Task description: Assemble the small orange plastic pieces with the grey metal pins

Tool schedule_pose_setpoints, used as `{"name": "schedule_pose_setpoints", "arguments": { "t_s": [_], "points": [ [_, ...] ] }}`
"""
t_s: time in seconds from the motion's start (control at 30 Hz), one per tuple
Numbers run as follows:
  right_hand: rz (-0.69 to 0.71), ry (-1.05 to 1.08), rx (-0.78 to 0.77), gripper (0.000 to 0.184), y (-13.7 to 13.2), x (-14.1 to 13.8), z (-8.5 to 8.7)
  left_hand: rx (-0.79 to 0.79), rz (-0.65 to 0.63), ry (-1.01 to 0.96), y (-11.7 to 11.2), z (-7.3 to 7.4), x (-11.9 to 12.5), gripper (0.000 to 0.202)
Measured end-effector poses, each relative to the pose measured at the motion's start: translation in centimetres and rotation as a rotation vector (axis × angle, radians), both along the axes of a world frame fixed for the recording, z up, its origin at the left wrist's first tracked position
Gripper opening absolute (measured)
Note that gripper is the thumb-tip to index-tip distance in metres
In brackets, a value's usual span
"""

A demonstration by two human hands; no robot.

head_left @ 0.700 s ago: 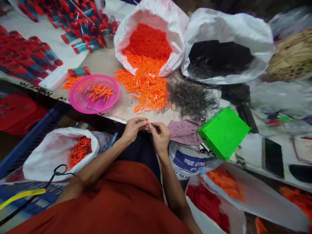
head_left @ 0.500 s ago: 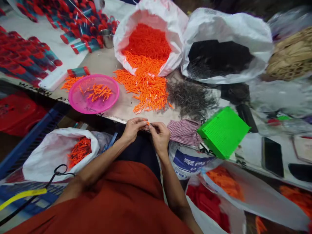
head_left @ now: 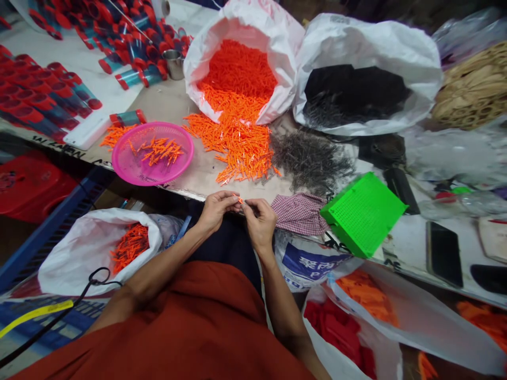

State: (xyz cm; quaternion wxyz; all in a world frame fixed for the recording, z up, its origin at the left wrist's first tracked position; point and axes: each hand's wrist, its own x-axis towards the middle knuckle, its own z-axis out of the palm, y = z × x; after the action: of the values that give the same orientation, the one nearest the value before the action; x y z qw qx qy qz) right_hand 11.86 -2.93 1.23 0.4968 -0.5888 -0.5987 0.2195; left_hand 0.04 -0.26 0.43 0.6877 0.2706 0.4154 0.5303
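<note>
Since only the head-worn view is available for this moment, everything is described from above and in front of the person's red-orange shirt. A small orange plastic piece is held just beyond the table edge, above the lap. It is pinched at the fingertips of the left hand, whose fingers are curled and pressed together. The right hand is curled inward just beside it, with its fingertips close to the piece; whether they touch it, or what they pinch, cannot be told.

On the tabletop, a loose heap of orange plastic pieces is spilled from an open white sack filled with the same pieces. A pink plastic basket holding more of them lies to the heap's left. A scattered pile of thin dark-grey pins lies to its right, below a white sack of dark pins. Nearest the right hand are a checked cloth and a tilted green perforated plastic tray. Red-capped tubes and a steel cup are seen farther left. A white bag of orange pieces stands below the table, left of the lap, and a smartphone lies far right.
</note>
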Motion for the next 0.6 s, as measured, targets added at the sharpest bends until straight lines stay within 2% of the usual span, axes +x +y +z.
{"name": "schedule_pose_setpoints", "arguments": {
  "t_s": [0.6],
  "points": [
    [0.014,-0.029,0.018,0.008,-0.03,0.17,0.20,0.027,-0.016,0.015,0.02,-0.17,-0.08,0.022]
  ]
}}
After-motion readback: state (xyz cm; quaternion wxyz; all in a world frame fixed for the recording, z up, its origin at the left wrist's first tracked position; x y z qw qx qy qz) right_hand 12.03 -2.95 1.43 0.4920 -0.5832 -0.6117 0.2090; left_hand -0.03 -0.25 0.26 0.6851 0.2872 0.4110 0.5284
